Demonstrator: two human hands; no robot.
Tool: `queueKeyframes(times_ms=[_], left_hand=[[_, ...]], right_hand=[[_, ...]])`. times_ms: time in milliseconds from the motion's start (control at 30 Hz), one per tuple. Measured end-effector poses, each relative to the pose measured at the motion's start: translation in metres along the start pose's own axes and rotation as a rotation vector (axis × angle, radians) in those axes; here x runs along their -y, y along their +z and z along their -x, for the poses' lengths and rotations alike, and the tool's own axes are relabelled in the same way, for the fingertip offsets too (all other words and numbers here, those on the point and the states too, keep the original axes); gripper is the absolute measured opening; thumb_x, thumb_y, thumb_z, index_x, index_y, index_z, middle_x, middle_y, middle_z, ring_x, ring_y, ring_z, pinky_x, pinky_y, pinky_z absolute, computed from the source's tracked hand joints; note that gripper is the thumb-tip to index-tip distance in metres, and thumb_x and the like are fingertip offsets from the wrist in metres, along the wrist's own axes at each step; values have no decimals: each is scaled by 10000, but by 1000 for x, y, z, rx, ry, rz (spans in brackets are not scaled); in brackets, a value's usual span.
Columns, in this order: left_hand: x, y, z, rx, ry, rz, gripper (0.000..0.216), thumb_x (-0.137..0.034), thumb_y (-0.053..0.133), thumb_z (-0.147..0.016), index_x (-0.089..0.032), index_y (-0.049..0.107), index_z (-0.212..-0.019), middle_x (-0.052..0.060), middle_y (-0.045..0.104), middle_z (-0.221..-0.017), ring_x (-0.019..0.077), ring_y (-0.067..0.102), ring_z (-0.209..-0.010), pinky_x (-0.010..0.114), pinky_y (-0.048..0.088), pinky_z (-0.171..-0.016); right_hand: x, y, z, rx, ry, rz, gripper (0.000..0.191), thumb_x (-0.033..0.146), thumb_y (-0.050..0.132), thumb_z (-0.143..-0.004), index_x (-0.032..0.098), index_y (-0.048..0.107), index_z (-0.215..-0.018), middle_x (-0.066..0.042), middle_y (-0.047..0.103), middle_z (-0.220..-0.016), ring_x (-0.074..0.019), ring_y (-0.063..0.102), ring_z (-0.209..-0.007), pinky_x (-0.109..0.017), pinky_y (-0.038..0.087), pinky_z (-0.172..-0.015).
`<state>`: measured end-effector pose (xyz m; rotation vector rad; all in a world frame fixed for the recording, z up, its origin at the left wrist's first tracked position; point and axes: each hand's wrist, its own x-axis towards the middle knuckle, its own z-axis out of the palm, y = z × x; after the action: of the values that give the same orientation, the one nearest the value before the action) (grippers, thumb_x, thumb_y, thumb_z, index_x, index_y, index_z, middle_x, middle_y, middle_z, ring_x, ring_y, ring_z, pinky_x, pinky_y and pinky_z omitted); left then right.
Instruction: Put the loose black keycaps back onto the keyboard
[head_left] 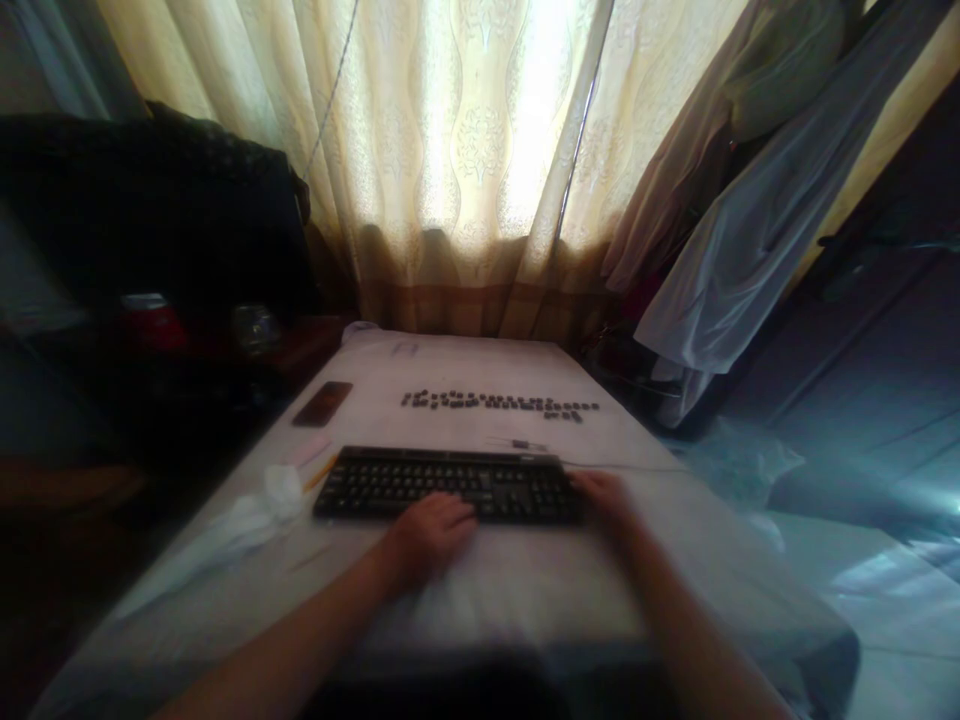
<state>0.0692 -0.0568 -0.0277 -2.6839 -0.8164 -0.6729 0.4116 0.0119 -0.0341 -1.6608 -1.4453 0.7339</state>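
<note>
A black computer keyboard point(450, 487) lies on the cloth-covered table in front of me. My left hand point(436, 532) rests over its front edge near the middle, fingers stretched out to the right across the lower keys. At the keyboard's right end, my right hand point(602, 494) grips the edge; that hand is somewhat blurred. Beyond the keyboard, many small dark keycaps point(495, 402) lie loose in uneven rows. A small dark tool with thin metal ends point(519, 444) lies just behind the keyboard's back edge.
A phone point(322, 403) lies at the left on the white tablecloth point(465, 590). Near the keyboard's left end are crumpled white tissue point(281, 492), a yellow pencil-like stick point(319, 474) and a pink piece point(307, 449). A cable point(630, 467) runs off right. Curtains point(480, 150) hang behind.
</note>
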Motion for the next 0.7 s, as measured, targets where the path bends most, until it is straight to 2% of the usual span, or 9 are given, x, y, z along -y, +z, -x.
queueKeyframes(times_ms=[133, 233, 333, 467, 567, 633, 700], left_hand=[[-7, 19, -32, -16, 47, 55, 204, -243, 507, -933, -193, 681, -1030, 76, 710, -1140, 219, 643, -1073, 398, 522, -955], [-10, 26, -45, -10, 71, 95, 212, -223, 490, -937, -193, 678, -1030, 77, 710, -1125, 212, 638, -1066, 386, 519, -949], [-12, 28, -53, 6, 96, 138, 225, -217, 476, -938, -192, 679, -1031, 61, 711, -1141, 214, 635, -1065, 381, 520, -948], [-4, 21, -59, 59, 67, 185, 236, -239, 463, -950, -226, 689, -1017, 43, 730, -1079, 171, 657, -1004, 333, 529, -923], [27, 6, -60, 111, -75, 183, 272, -309, 458, -954, -239, 688, -1082, 47, 736, -1079, 173, 662, -1023, 336, 517, -953], [62, -6, -56, 148, -259, 139, 347, -322, 400, -971, -219, 669, -1164, 69, 721, -1148, 192, 656, -1067, 354, 504, -972], [102, -18, -49, 192, -465, 77, 388, -338, 366, -972, -209, 680, -1160, 78, 729, -1137, 208, 673, -1042, 355, 520, -929]], right_hand=[[0, -9, -10, 55, 32, -14, 386, 504, 594, -695, 173, 791, -716, -79, 749, -683, -267, 690, -690, -330, 501, -620], [1, -13, -24, 54, 69, -36, 397, 506, 585, -696, 169, 791, -737, -98, 761, -745, -248, 680, -681, -321, 486, -609], [11, -12, -42, -19, 107, -147, 398, 496, 599, -698, 159, 787, -793, -135, 768, -886, -230, 676, -708, -293, 459, -570], [28, -6, -69, -61, 130, -332, 360, 476, 672, -658, 153, 771, -782, -145, 761, -943, -187, 653, -692, -247, 427, -531], [28, -4, -86, -43, 153, -506, 312, 457, 744, -628, 178, 761, -767, -105, 762, -956, -142, 625, -668, -211, 409, -506], [21, -5, -95, -27, 183, -618, 283, 440, 776, -618, 204, 756, -771, -73, 762, -963, -127, 619, -659, -198, 413, -494], [11, -6, -99, -18, 201, -697, 267, 428, 786, -616, 223, 749, -784, -52, 762, -952, -125, 625, -654, -198, 431, -489]])
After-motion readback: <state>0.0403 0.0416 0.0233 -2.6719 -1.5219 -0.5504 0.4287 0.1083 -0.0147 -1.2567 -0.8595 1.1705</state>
